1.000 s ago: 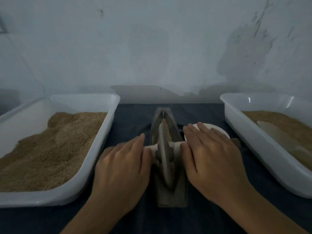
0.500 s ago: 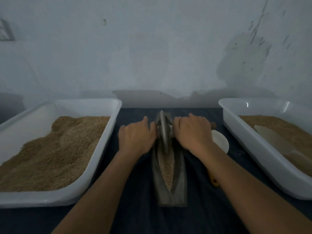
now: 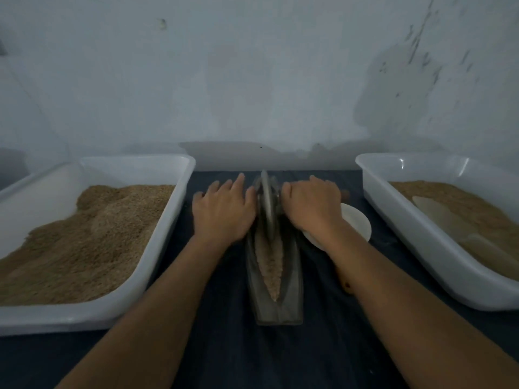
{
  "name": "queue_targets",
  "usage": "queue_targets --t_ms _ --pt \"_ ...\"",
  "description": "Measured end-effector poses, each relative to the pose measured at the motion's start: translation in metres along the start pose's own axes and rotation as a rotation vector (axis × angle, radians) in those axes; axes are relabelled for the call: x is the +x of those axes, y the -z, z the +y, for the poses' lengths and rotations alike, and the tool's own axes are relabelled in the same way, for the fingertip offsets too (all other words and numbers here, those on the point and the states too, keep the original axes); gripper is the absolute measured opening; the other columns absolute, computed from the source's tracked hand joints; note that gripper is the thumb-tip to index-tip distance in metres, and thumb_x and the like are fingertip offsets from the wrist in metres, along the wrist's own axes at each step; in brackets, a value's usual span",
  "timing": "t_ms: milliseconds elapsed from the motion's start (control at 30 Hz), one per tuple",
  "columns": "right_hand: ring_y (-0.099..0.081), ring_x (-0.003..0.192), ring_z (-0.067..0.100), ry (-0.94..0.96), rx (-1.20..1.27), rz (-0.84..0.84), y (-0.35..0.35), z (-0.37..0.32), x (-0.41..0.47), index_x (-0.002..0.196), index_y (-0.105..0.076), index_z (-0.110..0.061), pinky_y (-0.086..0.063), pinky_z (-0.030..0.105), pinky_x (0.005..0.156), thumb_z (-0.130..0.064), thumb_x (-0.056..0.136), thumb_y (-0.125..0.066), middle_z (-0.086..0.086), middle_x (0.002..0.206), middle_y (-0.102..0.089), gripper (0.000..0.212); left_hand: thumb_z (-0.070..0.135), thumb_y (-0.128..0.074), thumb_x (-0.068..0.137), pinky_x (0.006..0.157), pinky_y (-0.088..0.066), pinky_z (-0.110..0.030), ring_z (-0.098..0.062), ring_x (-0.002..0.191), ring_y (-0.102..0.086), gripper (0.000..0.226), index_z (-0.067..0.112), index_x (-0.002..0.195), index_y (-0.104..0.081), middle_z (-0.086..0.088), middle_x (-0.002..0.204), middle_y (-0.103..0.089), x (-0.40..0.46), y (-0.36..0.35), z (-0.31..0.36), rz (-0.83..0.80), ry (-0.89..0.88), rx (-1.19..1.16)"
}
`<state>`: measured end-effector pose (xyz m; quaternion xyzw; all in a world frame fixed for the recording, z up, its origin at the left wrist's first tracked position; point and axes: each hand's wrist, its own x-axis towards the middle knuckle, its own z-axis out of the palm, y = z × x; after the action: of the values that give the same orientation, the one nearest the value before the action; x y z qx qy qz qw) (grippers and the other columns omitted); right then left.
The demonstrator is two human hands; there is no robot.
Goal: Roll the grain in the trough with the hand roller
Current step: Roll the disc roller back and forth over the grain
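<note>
At the far end of the trough (image 3: 276,290), the hand roller (image 3: 268,203) was pressed under the flat, released left hand (image 3: 223,211) and curled right hand (image 3: 311,206); a return stroke over the grain (image 3: 271,262) seemed called for.

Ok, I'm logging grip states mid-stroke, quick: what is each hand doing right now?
Left hand: open, fingers straight, pressing on the roller's left handle.
Right hand: fingers curled over the right handle, holding it.

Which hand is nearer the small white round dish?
Right. The right hand overlaps the small white round dish; the left hand is across the grey roller wheel.
</note>
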<state>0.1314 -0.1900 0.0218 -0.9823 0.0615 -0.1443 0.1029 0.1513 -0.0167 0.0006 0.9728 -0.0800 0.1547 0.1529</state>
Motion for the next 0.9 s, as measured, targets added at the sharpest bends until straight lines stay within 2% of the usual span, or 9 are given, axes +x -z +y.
queue_targets --t_ms 100,233,333,433,567,700,767,833,900 --pt "-0.061 0.11 0.034 -0.063 -0.039 -0.085 -0.004 0.002 0.026 0.1 -0.067 -0.016 -0.039 0.044 0.09 -0.03 0.105 -0.021 0.009 0.113 -0.071 0.048 0.052 -0.02 0.106 0.118 -0.026 -0.06 -0.032 0.151 -0.034 0.065 0.025 0.164 -0.027 -0.003 0.162 -0.044 0.021 -0.001 0.008 -0.034 0.04 0.053" --pt "-0.048 0.142 0.032 0.054 -0.016 -0.003 -0.007 0.013 -0.033 0.098 -0.071 -0.023 -0.017 0.064 0.122 -0.039 0.109 -0.015 0.002 0.118 -0.073 0.059 0.052 -0.021 0.107 0.119 -0.024 -0.063 -0.027 0.148 -0.042 0.062 0.027 0.162 -0.034 0.0 0.161 -0.046 -0.035 0.008 0.008 0.004 -0.005 0.081" --pt "-0.044 0.147 0.022 0.143 -0.009 0.124 0.003 0.022 -0.096 0.138 -0.061 -0.028 -0.013 0.067 0.123 -0.047 0.108 -0.017 -0.008 0.143 -0.063 0.056 0.056 -0.02 0.106 0.118 -0.03 -0.063 -0.018 0.149 -0.041 0.063 0.029 0.161 -0.035 0.007 0.162 -0.045 -0.096 0.021 -0.001 0.083 -0.096 0.086" --pt "-0.043 0.147 0.018 0.199 -0.008 0.198 0.011 0.029 -0.129 0.148 -0.052 -0.03 -0.016 0.069 0.12 -0.051 0.108 -0.021 -0.01 0.15 -0.056 0.054 0.062 -0.021 0.105 0.122 -0.025 -0.063 -0.008 0.153 -0.028 0.063 0.036 0.162 -0.031 0.015 0.166 -0.035 -0.123 0.028 -0.01 0.082 -0.165 -0.041" --pt "-0.043 0.148 0.02 0.15 0.015 0.099 0.005 0.023 -0.097 0.139 -0.058 -0.034 -0.01 0.072 0.12 -0.051 0.108 -0.016 -0.011 0.144 -0.062 0.055 0.063 -0.018 0.105 0.121 -0.017 -0.064 -0.011 0.15 -0.034 0.062 0.037 0.157 -0.04 0.016 0.163 -0.04 -0.091 0.019 -0.005 0.033 -0.088 -0.065" --pt "-0.051 0.139 0.03 0.008 -0.019 0.024 -0.008 0.007 -0.011 0.094 -0.074 -0.026 -0.009 0.069 0.121 -0.045 0.105 -0.013 0.0 0.111 -0.075 0.064 0.05 -0.022 0.106 0.113 -0.021 -0.066 -0.026 0.141 -0.047 0.054 0.035 0.148 -0.054 0.007 0.156 -0.051 -0.009 0.003 0.0 -0.077 0.027 -0.066" --pt "-0.059 0.124 0.032 -0.079 -0.04 0.019 -0.008 -0.002 0.015 0.087 -0.076 -0.02 -0.012 0.068 0.12 -0.044 0.103 -0.015 0.005 0.097 -0.075 0.068 0.045 -0.023 0.104 0.107 -0.026 -0.064 -0.032 0.135 -0.051 0.053 0.032 0.142 -0.059 0.001 0.15 -0.056 0.012 0.001 0.004 -0.102 0.089 -0.061" --pt "-0.06 0.122 0.032 -0.078 -0.083 0.018 -0.008 -0.007 0.018 0.09 -0.078 -0.02 -0.012 0.069 0.119 -0.047 0.103 -0.015 0.007 0.098 -0.075 0.07 0.044 -0.022 0.102 0.101 -0.029 -0.063 -0.034 0.128 -0.054 0.052 0.03 0.132 -0.062 -0.002 0.145 -0.059 0.013 0.001 0.007 -0.104 0.099 -0.045" --pt "-0.052 0.136 0.031 -0.009 -0.078 0.014 -0.008 -0.002 -0.004 0.094 -0.077 -0.027 -0.008 0.071 0.119 -0.052 0.104 -0.011 0.001 0.112 -0.075 0.071 0.046 -0.022 0.104 0.1 -0.032 -0.06 -0.032 0.126 -0.057 0.051 0.03 0.13 -0.062 0.002 0.145 -0.06 -0.01 0.005 0.005 -0.073 0.054 -0.02"
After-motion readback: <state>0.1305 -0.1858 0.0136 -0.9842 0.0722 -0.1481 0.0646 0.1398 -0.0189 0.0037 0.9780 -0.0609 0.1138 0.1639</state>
